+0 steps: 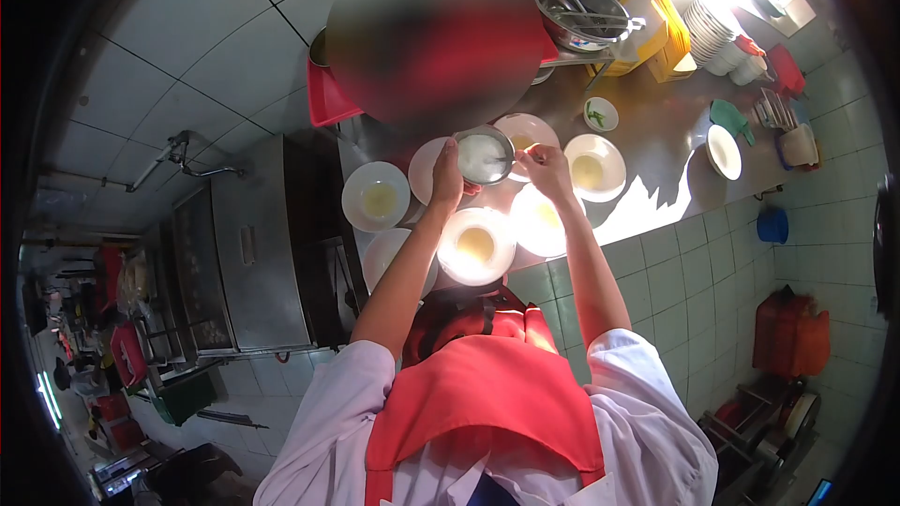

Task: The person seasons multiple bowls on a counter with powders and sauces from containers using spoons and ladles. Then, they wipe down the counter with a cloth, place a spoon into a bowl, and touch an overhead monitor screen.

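Note:
My left hand (450,175) grips a small metal bowl (507,169) from its left side. White powder or grains fill much of it. Just right of the rim, my right hand (548,171) has its fingers pinched together; what they hold, if anything, is too small to make out. Around and beneath both hands stand several pale bowls, among them a left bowl (352,189), a front bowl (507,248) and a right bowl (614,165). Shallow yellowish contents show in some of them. Strong light washes out the bowl under my right forearm.
On the steel counter (656,112) are a small bowl of green pieces (601,114), a white oval dish (723,152) and a green cloth (730,119). Stacked plates (710,28) and a metal pot (583,14) stand behind. A blurred patch hides the back middle.

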A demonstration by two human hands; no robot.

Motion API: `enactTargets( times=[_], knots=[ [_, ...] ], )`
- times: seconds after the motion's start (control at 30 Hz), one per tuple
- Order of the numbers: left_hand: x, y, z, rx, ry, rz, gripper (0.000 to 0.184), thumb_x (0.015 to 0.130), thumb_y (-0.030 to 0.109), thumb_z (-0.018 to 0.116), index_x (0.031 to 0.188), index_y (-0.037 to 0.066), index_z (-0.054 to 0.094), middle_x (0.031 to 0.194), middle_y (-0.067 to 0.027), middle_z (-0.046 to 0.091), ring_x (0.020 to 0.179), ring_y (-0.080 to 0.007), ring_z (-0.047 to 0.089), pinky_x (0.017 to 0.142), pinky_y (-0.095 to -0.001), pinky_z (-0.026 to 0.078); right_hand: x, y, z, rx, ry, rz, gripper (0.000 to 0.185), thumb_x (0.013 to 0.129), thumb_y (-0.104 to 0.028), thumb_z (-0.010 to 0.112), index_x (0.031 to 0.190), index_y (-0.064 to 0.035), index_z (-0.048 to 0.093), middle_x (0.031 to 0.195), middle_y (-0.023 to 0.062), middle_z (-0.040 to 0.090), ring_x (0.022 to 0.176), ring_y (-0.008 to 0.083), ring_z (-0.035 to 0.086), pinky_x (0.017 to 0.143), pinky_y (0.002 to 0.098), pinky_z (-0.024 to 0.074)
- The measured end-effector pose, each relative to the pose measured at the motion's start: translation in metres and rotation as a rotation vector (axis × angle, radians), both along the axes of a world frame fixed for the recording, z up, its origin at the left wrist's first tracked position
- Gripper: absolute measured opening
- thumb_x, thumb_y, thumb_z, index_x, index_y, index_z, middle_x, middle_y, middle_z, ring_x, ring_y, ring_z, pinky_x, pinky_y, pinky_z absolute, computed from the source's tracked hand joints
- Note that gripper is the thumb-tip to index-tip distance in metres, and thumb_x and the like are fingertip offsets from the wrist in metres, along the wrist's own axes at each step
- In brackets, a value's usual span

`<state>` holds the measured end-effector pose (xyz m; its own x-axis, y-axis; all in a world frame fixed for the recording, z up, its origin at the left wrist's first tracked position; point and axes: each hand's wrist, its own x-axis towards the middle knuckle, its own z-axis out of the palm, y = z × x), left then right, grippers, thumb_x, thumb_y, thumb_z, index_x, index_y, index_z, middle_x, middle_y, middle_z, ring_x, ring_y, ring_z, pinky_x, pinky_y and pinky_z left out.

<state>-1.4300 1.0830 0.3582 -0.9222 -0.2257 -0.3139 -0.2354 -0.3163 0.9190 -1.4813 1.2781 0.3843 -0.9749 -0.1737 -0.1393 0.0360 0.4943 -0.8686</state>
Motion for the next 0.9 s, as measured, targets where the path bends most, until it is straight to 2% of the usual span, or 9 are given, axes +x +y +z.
enactTargets(
  times=[0.1,0.17,0.2,0.23,0.63,0.7,0.8,0.83,0.9],
  knots=[
    [0.002,-0.008,-0.004,0.003,-0.009,-0.004,0.062,0.098,0.056,0.032,0.124,0.002,0.048,0.074,-0.0136,0.065,0.043,-0.0161,0.059,0.034,-0.023,0.046,-0.009,0.019,0.004,-0.085,-0.06,-0.04,0.03,0.082,-0.029,0.07,0.083,0.0007,0.068,0.065,0.0066,0.062,0.059,0.0118,0.057,0.054,0.0276,0.0426],
    [0.005,-0.015,-0.009,-0.006,-0.025,-0.01,0.062,0.098,0.056,0.032,0.123,0.002,0.049,0.074,-0.0134,0.065,0.043,-0.0161,0.059,0.033,-0.023,0.046,-0.014,0.03,0.01,0.132,0.062,-0.241,0.028,0.082,-0.028,0.068,0.079,-0.0003,0.069,0.069,0.0138,0.066,0.062,0.0253,0.063,0.06,0.0362,0.0476],
    [0.006,-0.015,-0.011,-0.018,-0.044,-0.009,0.062,0.098,0.056,0.031,0.123,0.002,0.049,0.074,-0.0132,0.065,0.042,-0.016,0.058,0.033,-0.023,0.046,-0.015,0.036,0.009,0.361,0.266,-0.27,0.026,0.082,-0.027,0.066,0.078,-0.0015,0.069,0.071,0.0155,0.067,0.065,0.0282,0.065,0.064,0.0377,0.0493],
    [0.008,-0.013,-0.014,-0.018,-0.044,-0.018,0.062,0.098,0.056,0.031,0.123,0.002,0.049,0.074,-0.0132,0.065,0.042,-0.016,0.058,0.033,-0.023,0.046,-0.013,0.039,0.007,0.362,0.264,-0.279,0.026,0.082,-0.027,0.066,0.078,-0.0015,0.069,0.071,0.0155,0.067,0.065,0.0282,0.065,0.064,0.0377,0.0493],
    [0.032,0.041,-0.019,0.038,0.015,-0.176,0.056,0.099,0.05,0.032,0.123,0.004,0.05,0.083,-0.012,0.065,0.047,-0.0157,0.061,0.034,-0.0229,0.047,0.055,0.032,0.004,0.115,0.039,-0.092,0.028,0.082,-0.026,0.07,0.09,0.0007,0.069,0.087,0.0219,0.068,0.083,0.0316,0.067,0.075,0.0391,0.0502],
    [0.036,0.049,-0.014,0.052,0.007,-0.171,0.054,0.1,0.048,0.032,0.123,0.004,0.051,0.086,-0.0113,0.065,0.049,-0.0143,0.061,0.034,-0.0222,0.046,0.063,0.039,-0.001,0.107,0.024,-0.109,0.024,0.084,-0.024,0.068,0.088,-0.0001,0.068,0.079,0.0134,0.068,0.072,0.0217,0.064,0.07,0.0338,0.0484],
    [0.038,0.058,-0.005,0.066,-0.007,-0.197,0.051,0.101,0.046,0.032,0.123,0.004,0.051,0.089,-0.0111,0.065,0.052,-0.0137,0.062,0.034,-0.0219,0.045,0.068,0.047,-0.008,0.061,-0.003,-0.126,0.026,0.084,-0.024,0.068,0.086,0.0021,0.067,0.077,0.0111,0.068,0.071,0.0165,0.061,0.068,0.031,0.0474],
    [0.038,0.059,-0.004,0.061,-0.008,-0.213,0.05,0.101,0.044,0.031,0.123,0.004,0.05,0.09,-0.0111,0.064,0.053,-0.0135,0.062,0.035,-0.0219,0.045,0.068,0.051,-0.009,0.061,-0.003,-0.136,0.026,0.084,-0.024,0.068,0.086,0.0021,0.067,0.077,0.0111,0.068,0.071,0.0165,0.061,0.068,0.031,0.0474],
    [0.039,0.061,-0.003,0.055,-0.008,-0.237,0.049,0.101,0.043,0.031,0.124,0.004,0.05,0.091,-0.0111,0.064,0.054,-0.0134,0.062,0.035,-0.022,0.045,0.07,0.058,-0.008,-0.01,-0.118,-0.153,0.034,0.081,-0.03,0.069,0.093,0.0021,0.07,0.086,0.0194,0.07,0.083,0.0272,0.068,0.077,0.0368,0.0498]
  ],
)
